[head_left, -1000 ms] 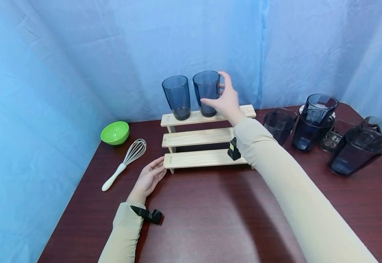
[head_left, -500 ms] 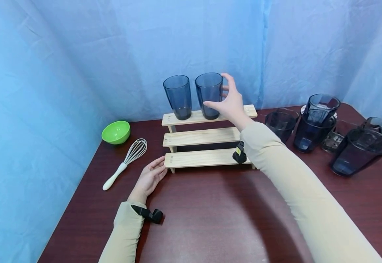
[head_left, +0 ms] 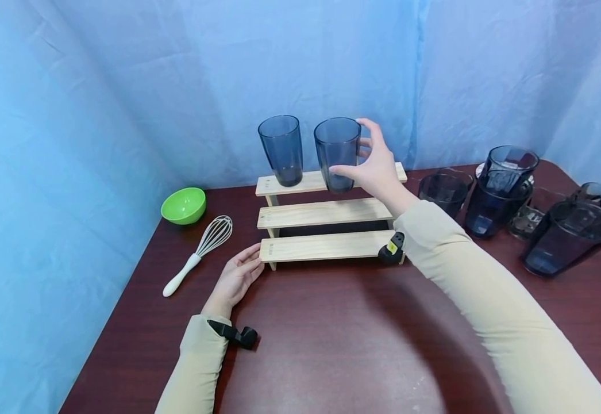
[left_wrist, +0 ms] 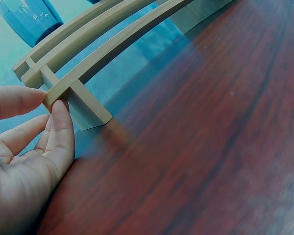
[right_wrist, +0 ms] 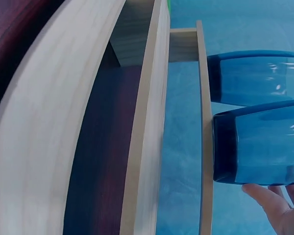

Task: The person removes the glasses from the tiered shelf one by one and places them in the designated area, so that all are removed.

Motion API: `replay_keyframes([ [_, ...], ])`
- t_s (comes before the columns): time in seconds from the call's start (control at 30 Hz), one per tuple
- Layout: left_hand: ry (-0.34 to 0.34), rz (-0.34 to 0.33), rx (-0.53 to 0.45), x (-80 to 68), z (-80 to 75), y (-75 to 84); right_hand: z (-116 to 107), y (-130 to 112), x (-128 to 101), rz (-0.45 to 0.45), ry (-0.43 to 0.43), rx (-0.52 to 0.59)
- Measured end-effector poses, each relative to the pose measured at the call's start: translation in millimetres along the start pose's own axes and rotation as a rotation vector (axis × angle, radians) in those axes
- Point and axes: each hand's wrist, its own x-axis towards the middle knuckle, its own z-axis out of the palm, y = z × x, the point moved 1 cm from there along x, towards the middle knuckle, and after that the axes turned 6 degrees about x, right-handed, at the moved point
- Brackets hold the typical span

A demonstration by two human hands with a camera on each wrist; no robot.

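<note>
A three-tier wooden shelf stand (head_left: 326, 247) stands at the back of the table. My left hand (head_left: 235, 282) pinches the left end of its lowest board (left_wrist: 63, 90) between thumb and fingers. On the top board, toward the left, one blue-tinted drinking glass (head_left: 282, 149) stands upright. My right hand (head_left: 378, 167) grips a second blue glass (head_left: 334, 141) from its right side, thumb in front and fingers at the back. That glass is upright, to the right of the first, its base overlapping the top board's front edge. In the right wrist view its base (right_wrist: 225, 149) is right at the board.
Several dark glasses (head_left: 564, 236) stand on the right of the table, some with clear pieces in or beside them. At the left lie a white-handled whisk (head_left: 197, 256) and a green bowl (head_left: 184, 206). Blue curtain (head_left: 218, 86) hangs behind and beside the table.
My right hand and the glass it grips have moved right and slightly toward me, widening the space to the other glass. My left hand keeps its pinch on the lowest board.
</note>
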Motion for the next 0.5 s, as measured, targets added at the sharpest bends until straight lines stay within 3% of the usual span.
replay_keyframes([
  [0.5, 0.003, 0.005, 0.004, 1.1, 3.7, 0.0, -24.8, 2.7, -26.3, -0.072, 0.041, -0.021],
])
